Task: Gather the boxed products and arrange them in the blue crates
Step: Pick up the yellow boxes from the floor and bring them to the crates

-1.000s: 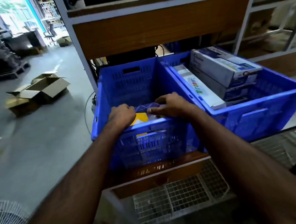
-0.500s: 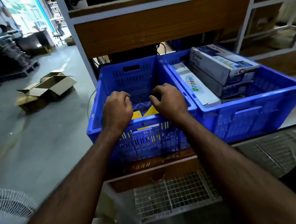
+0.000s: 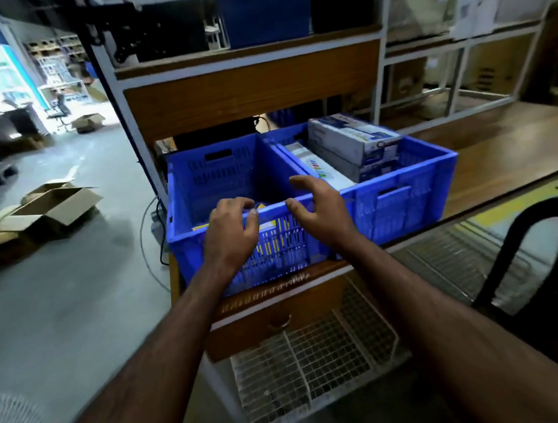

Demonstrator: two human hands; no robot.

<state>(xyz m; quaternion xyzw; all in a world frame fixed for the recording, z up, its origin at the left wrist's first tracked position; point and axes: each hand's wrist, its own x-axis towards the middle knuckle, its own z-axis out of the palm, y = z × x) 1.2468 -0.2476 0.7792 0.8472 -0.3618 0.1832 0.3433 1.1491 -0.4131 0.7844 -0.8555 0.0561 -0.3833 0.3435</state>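
While both hands, left hand (image 3: 230, 232) and right hand (image 3: 318, 207), hover loose-fingered and empty over the left crate (image 3: 198, 182) at frame centre, boxed products (image 3: 352, 138) fill the right crate (image 3: 438, 163); left one looks barely started.

The blue crates (image 3: 403, 198) are moulded in perforated, faintly glossy plastic. The counter (image 3: 505, 146) is finished in polished wood; printed cardboard is seen on the boxed products (image 3: 352, 138).
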